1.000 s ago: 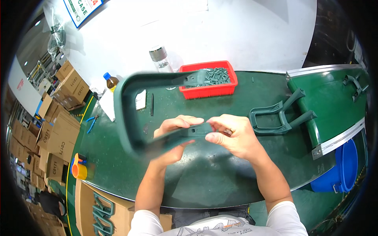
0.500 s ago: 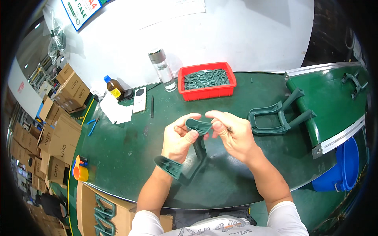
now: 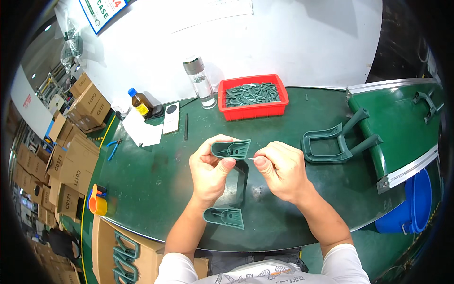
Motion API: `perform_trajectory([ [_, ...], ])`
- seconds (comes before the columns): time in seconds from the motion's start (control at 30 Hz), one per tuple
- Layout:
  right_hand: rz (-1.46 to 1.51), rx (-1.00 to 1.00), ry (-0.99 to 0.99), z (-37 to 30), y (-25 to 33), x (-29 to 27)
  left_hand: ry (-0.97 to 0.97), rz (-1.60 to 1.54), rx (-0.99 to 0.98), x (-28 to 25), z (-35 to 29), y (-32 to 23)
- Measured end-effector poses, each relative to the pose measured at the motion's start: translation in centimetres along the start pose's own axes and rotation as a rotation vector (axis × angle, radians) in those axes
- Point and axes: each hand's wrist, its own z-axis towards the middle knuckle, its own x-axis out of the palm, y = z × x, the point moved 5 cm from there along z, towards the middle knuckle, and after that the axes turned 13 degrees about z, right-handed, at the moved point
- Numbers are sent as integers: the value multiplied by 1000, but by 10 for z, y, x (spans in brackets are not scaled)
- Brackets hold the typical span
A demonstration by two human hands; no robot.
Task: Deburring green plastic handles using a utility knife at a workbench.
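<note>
My left hand (image 3: 207,175) is closed round one cupped end of a green plastic U-shaped frame (image 3: 242,187), its thumb pressed below the hollow. The ribbed inside of that end faces up, and the frame's other hollow end hangs nearer to me, beside my left wrist. Just right of the held end, my right hand (image 3: 283,173) is closed in a pinch. Something thin and pale shows at its fingertips, pointing toward the frame's edge; it is too small to name, and whether it touches the frame I cannot tell.
A red bin (image 3: 253,111) of small green plastic pieces stands at the back, beside a glass bottle (image 3: 204,91). Another green frame (image 3: 326,144) lies right, against a conveyor (image 3: 402,128). Blue-handled pliers (image 3: 112,149), a phone (image 3: 171,118) and a yellow cup (image 3: 98,207) are at left.
The green frame has turned in my left hand, so its hollow ends now face up more squarely. My right hand has drawn slightly right and down, its fingers closing into a tighter pinch.
</note>
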Motion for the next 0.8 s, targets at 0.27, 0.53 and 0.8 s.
perform_trajectory([
  [0.27,7,4,-13,-1,-2,2,1,-2,-5,2,-1,-1],
  [0.53,-18,-2,-60,-1,-3,0,7,9,-3,6,-4,-2],
  [0.8,-87,11,-110,2,-4,-8,62,0,42,10,-5,0],
])
